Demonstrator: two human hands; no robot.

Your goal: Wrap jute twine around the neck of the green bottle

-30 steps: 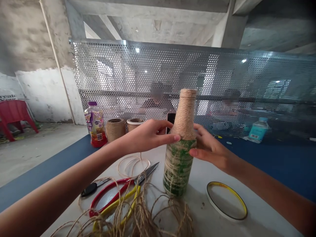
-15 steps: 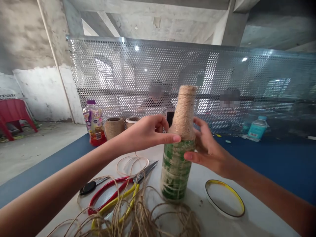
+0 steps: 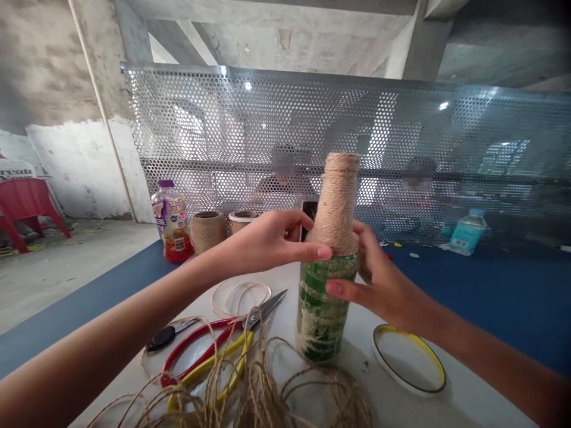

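A green glass bottle [image 3: 325, 309] stands upright on the white board, its neck and shoulder wrapped in jute twine [image 3: 338, 202]. Whitish streaks cover the bare glass below. From the left, my left hand [image 3: 281, 241] presses its thumb on the lower edge of the wrapping; its curled fingers are partly hidden behind the bottle. My right hand [image 3: 372, 273] clasps the other side, thumb across the green glass and fingers behind. A loose heap of twine [image 3: 259, 392] lies in front. Scissors [image 3: 250, 324] with red and yellow handles rest to the left, partly under strands.
A roll of tape [image 3: 441, 389] lies at right on the white board [image 3: 383, 404]. Behind stand two twine-wrapped containers [image 3: 209, 233], a drink bottle [image 3: 173, 226] and a blue-labelled bottle [image 3: 467, 235]. A black-handled tool [image 3: 161, 337] lies left. A perforated metal screen [image 3: 250, 131] closes the back.
The bottle has turned between my hands, bringing different streaks to the front. My right thumb reaches further left across the glass, and my left thumb stays at the wrapping's edge.
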